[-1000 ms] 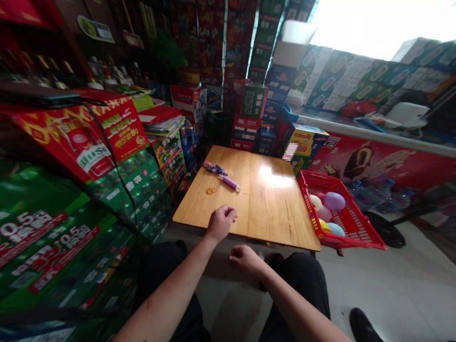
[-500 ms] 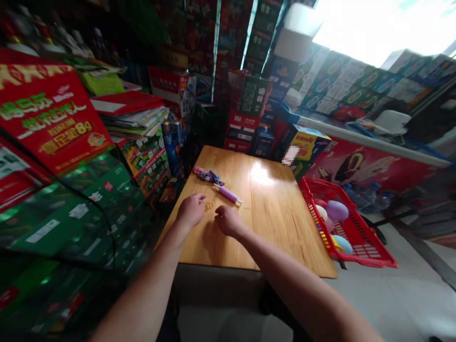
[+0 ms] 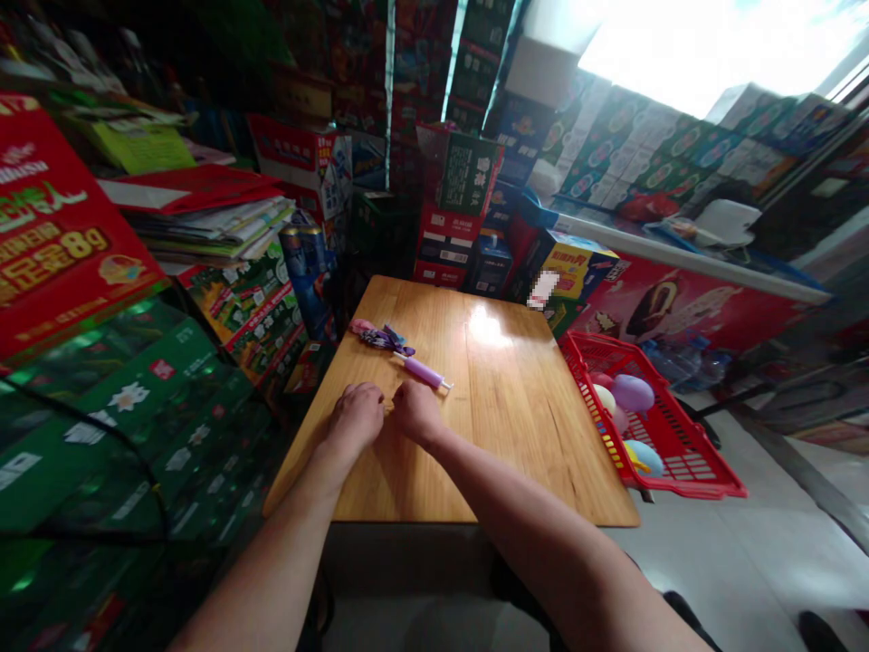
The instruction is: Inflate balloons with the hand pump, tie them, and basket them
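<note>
My left hand [image 3: 358, 413] rests low over the left part of the wooden table [image 3: 502, 435], its fingers curled together. Close beside it, my right hand [image 3: 415, 410] is closed with its fingertips pointing at the left ones. A bit of yellowish rubber band [image 3: 388, 407] shows in the narrow gap between the fingertips; the rest is hidden by the hands. Just beyond my right hand lies a purple balloon pump [image 3: 424, 372] with white ends. At the pump's left end is a small pile of purple and pink deflated balloons [image 3: 384, 339].
A red plastic basket [image 3: 685, 484] holding several inflated balloons [image 3: 633, 393] stands against the table's right side. Green beer cartons [image 3: 101, 426] are stacked on my left. More boxes [image 3: 444, 244] stand behind the far table edge.
My hands have come closer together, and the fingers now cover most of the yellowish loops seen between them before. The view has shifted slightly to the right.
</note>
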### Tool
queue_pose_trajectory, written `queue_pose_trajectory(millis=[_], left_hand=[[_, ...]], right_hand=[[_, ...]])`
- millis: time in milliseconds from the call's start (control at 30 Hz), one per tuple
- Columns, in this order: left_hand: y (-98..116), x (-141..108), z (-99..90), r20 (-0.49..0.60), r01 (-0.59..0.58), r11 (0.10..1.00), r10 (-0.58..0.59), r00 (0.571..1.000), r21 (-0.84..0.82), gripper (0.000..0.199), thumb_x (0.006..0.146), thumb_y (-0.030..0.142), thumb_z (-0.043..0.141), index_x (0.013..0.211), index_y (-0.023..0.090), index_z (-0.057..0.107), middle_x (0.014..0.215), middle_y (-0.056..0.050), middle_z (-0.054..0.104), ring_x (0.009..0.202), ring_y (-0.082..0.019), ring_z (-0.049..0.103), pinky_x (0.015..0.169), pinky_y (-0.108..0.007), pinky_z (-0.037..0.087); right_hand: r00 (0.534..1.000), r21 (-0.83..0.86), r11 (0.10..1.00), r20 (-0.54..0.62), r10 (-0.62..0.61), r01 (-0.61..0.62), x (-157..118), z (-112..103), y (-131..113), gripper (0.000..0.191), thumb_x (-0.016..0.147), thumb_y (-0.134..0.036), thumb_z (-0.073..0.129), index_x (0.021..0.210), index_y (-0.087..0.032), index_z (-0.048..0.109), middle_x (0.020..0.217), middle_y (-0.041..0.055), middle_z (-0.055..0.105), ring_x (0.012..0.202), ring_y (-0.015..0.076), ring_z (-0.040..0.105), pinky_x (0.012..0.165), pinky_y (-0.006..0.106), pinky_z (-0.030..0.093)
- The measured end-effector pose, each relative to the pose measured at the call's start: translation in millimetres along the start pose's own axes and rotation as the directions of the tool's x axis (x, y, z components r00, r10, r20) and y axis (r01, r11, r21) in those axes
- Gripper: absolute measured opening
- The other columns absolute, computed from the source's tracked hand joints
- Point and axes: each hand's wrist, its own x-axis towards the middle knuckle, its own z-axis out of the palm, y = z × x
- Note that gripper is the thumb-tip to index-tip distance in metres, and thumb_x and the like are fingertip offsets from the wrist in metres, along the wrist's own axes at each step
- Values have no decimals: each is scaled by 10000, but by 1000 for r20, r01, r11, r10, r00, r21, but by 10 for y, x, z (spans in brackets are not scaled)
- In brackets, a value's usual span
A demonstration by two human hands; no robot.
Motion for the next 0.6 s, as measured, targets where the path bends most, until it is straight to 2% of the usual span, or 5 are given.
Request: queue_pose_trajectory(millis=[333,400,467,533,600], left_hand=[[112,52,-35,-23,87,994,-86,996,70,206,823,202,571,917,228,753,931,-100,755,924,-285,671,809,-351,470],[123,54,-46,-26,105,991,-103,994,84,232,807,188,574,955,220,750,947,-105,755,919,-293,671,801,-360,471],[156,46,-69,-72,112,989,-106,992,94,259,796,186,588,1006,200,737,994,-119,748,937,-296,666,819,-363,470],[222,34,-101,-158,110,991,-97,983,78,234,821,217,588,1007,178,725,1026,-132,736,966,-294,655,854,-365,463],[328,22,-125,-214,111,994,-110,971,-8,209,880,313,570,912,174,722,959,-126,731,921,-281,655,836,-363,465]], right_hand=[[999,352,935,-1,49,-46,-165,-170,441,62,827,-176,633,803,-162,689,799,52,733,732,154,685,683,250,493],[993,538,835,57,101,-116,-211,-218,497,51,819,-186,621,821,-163,666,739,29,706,638,137,677,588,230,493],[981,721,666,122,150,-191,-271,-291,559,54,786,-195,640,832,-165,639,680,6,669,568,130,656,501,211,465],[976,814,543,136,171,-209,-342,-370,639,96,751,-204,669,826,-166,624,650,-10,641,548,124,638,472,202,447],[975,854,480,126,182,-200,-415,-428,736,129,733,-220,690,828,-162,626,645,-16,630,547,117,622,477,203,445]])
